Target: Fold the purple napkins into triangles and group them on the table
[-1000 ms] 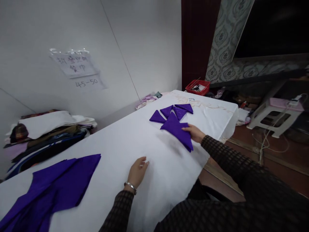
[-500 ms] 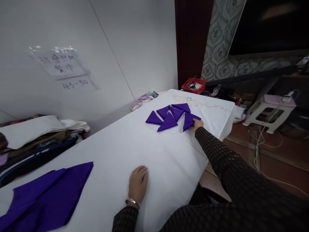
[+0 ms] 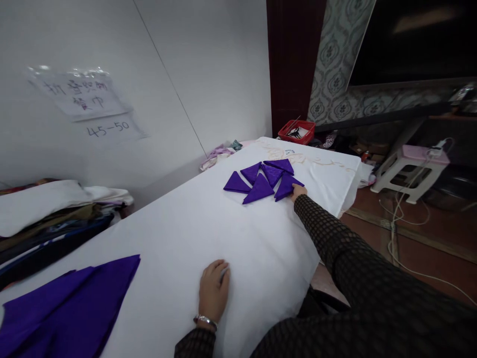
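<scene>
Several purple cloths folded into triangles (image 3: 266,178) lie in a cluster at the far end of a white-covered table (image 3: 208,228). My right hand (image 3: 298,191) reaches out to the nearest triangle (image 3: 285,186) and its fingers touch that triangle's right edge. My left hand (image 3: 213,289) rests on the white cover near the front edge, fingers curled loosely, holding nothing. A pile of unfolded purple cloth (image 3: 67,308) lies at the near left of the table.
A stack of folded bedding (image 3: 52,214) sits left of the table against the white wall, with a paper note (image 3: 80,94) taped above. A red basket (image 3: 296,132) stands past the table's far end. A white stool (image 3: 408,169) and cables are on the floor to the right.
My right hand carried a folded purple triangle to the far cluster and set it beside the others. My left hand curled and stayed on the cover. The view shifted right.
</scene>
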Available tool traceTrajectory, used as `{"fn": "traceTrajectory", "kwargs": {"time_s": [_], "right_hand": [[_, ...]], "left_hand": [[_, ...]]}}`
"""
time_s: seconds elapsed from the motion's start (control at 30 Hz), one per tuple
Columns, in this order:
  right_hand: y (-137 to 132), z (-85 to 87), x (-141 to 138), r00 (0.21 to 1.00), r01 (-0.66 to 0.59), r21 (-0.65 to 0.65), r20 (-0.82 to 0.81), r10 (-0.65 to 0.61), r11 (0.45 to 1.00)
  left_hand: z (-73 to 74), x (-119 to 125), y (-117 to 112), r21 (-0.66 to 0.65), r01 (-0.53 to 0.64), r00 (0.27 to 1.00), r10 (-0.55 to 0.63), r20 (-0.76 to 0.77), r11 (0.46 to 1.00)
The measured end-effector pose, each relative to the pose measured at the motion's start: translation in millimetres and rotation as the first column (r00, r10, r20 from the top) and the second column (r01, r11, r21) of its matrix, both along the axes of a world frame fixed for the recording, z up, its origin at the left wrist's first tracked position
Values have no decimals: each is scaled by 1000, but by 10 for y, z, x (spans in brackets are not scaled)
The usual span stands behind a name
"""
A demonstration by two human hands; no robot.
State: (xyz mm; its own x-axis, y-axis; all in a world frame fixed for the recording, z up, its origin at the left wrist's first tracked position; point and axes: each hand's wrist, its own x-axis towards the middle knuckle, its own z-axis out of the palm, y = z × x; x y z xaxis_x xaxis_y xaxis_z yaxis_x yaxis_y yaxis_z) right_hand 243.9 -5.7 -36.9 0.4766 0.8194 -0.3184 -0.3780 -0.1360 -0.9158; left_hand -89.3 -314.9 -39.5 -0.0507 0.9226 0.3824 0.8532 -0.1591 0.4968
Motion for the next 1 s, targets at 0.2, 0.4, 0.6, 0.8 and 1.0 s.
{"fn": "traceTrajectory", "kwargs": {"time_s": [0.2,0.4,0.6,0.8,1.0], "right_hand": [[-45,187,53,997,-24,-143,-74,13,989],[-210,316,223,978,-208,-248,-51,202,946],[-352,338,350,937,-303,-322,69,341,897],[-455,332,378,880,-293,-311,282,382,904],[-533,348,332,605,-301,-193,718,343,934]], "left_hand": [[11,15,-11,-5,0,1000,0,27,1000],[2,6,-7,0,-1,999,1,38,1000],[-11,4,-6,16,-7,999,7,46,1000],[-25,0,-5,5,-6,999,6,45,1000],[-13,4,3,4,-5,999,5,46,1000]]}}
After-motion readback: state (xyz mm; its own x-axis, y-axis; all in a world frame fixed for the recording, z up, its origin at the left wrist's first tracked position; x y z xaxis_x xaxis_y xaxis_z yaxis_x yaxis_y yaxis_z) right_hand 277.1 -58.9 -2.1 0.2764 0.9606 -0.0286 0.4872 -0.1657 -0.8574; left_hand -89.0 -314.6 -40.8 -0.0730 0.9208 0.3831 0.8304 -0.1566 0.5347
